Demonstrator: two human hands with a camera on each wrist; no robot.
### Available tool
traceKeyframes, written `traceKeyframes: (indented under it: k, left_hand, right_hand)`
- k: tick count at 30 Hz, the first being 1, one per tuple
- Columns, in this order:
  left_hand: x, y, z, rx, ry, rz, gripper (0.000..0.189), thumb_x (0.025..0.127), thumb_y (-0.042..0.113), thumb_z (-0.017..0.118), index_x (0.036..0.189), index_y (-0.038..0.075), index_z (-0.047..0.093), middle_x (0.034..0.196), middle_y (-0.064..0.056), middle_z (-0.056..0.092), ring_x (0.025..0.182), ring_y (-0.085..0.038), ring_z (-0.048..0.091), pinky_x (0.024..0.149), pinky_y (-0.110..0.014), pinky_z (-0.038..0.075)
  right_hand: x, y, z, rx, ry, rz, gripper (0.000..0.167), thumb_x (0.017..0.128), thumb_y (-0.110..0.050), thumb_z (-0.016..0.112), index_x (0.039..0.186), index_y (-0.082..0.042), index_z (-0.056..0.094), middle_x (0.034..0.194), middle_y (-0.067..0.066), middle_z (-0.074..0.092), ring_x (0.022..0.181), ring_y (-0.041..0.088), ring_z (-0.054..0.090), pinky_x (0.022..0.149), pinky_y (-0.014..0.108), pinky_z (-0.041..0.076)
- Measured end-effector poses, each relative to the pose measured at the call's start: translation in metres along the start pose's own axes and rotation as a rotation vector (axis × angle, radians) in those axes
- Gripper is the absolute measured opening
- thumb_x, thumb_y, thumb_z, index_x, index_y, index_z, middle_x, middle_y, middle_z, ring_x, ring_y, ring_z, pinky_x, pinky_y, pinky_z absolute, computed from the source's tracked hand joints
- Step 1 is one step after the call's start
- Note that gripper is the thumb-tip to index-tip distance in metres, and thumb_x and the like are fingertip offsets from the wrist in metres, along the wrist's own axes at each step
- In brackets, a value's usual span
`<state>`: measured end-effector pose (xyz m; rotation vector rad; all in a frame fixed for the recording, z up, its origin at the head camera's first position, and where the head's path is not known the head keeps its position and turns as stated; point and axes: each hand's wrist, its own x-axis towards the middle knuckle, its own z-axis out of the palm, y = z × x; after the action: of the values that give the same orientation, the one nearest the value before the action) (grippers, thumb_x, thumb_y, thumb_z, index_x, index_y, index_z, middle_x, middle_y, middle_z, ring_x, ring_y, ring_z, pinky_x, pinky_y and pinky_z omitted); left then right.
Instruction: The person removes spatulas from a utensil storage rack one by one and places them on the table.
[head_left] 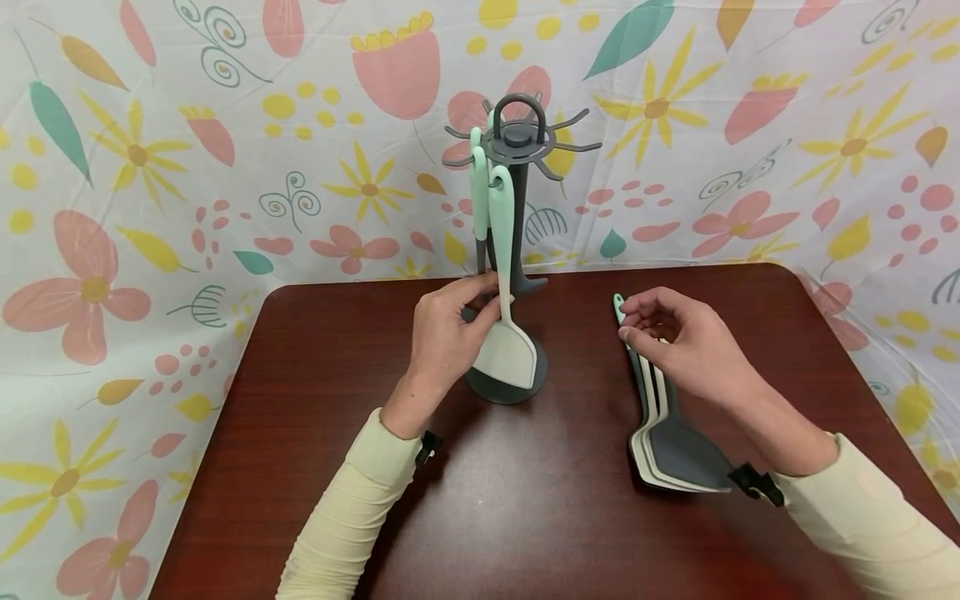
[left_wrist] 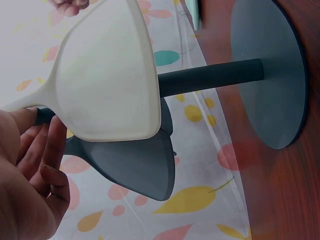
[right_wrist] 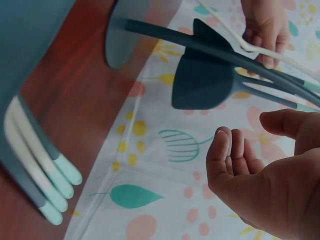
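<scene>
A cream spatula (head_left: 507,354) with a mint handle hangs by its end hole from a hook of the dark grey utensil stand (head_left: 518,208). My left hand (head_left: 453,329) pinches its shaft just above the blade, thumb and fingertips on it. Behind it on the stand hang other mint-handled utensils, among them a dark grey spatula (right_wrist: 202,80), partly hidden. My right hand (head_left: 693,342) holds nothing; its fingers are loosely curled, thumb apart, above the handles of several stacked spatulas (head_left: 686,454). These lie on the table, grey and cream blades overlapping.
The stand's round base (head_left: 495,390) sits on the dark red-brown table (head_left: 337,375) near the back edge. Bare hooks (head_left: 573,147) stick out at the stand's right side. A flower-patterned cloth (head_left: 300,150) hangs behind and beside the table.
</scene>
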<state>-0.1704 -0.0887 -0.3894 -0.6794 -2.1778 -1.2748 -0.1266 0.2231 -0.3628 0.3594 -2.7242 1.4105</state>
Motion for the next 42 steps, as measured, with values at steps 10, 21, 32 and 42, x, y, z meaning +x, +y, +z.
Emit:
traceKeyframes:
  k: [10, 21, 32, 42]
  left_hand:
    - [0.001, 0.0, 0.0, 0.002, -0.007, 0.006, 0.018, 0.098, 0.019, 0.08, 0.115, 0.016, 0.083, 0.102, 0.003, 0.08, 0.082, -0.007, 0.073, 0.07, -0.03, 0.06]
    - [0.001, 0.0, 0.0, -0.009, -0.016, 0.007, 0.017, 0.098, 0.019, 0.08, 0.114, 0.015, 0.083, 0.103, 0.003, 0.08, 0.082, -0.009, 0.073, 0.07, -0.039, 0.062]
    - [0.0, -0.002, -0.001, 0.017, -0.011, 0.004, 0.017, 0.097, 0.019, 0.081, 0.115, 0.017, 0.083, 0.103, 0.004, 0.08, 0.082, -0.006, 0.073, 0.07, -0.024, 0.057]
    - [0.001, 0.0, -0.001, 0.028, -0.015, -0.008, 0.019, 0.097, 0.018, 0.081, 0.116, 0.018, 0.083, 0.106, 0.004, 0.08, 0.082, -0.006, 0.073, 0.071, -0.023, 0.058]
  right_hand:
    - [0.012, -0.019, 0.008, 0.084, -0.028, -0.097, 0.028, 0.099, -0.003, 0.072, 0.127, -0.008, 0.069, 0.116, 0.009, 0.075, 0.101, 0.013, 0.073, 0.084, 0.018, 0.057]
    - [0.021, -0.037, 0.018, 0.152, 0.015, -0.22, 0.036, 0.097, 0.001, 0.075, 0.131, -0.007, 0.069, 0.119, 0.013, 0.075, 0.104, 0.012, 0.074, 0.089, 0.018, 0.057]
    - [0.036, -0.055, 0.031, 0.218, 0.023, -0.265, 0.033, 0.097, 0.0, 0.074, 0.129, -0.006, 0.069, 0.119, 0.006, 0.075, 0.106, 0.016, 0.075, 0.094, 0.025, 0.058]
    - [0.048, -0.067, 0.042, 0.303, 0.043, -0.33, 0.036, 0.096, 0.004, 0.073, 0.131, -0.003, 0.069, 0.121, 0.011, 0.073, 0.108, 0.024, 0.073, 0.098, 0.029, 0.058]
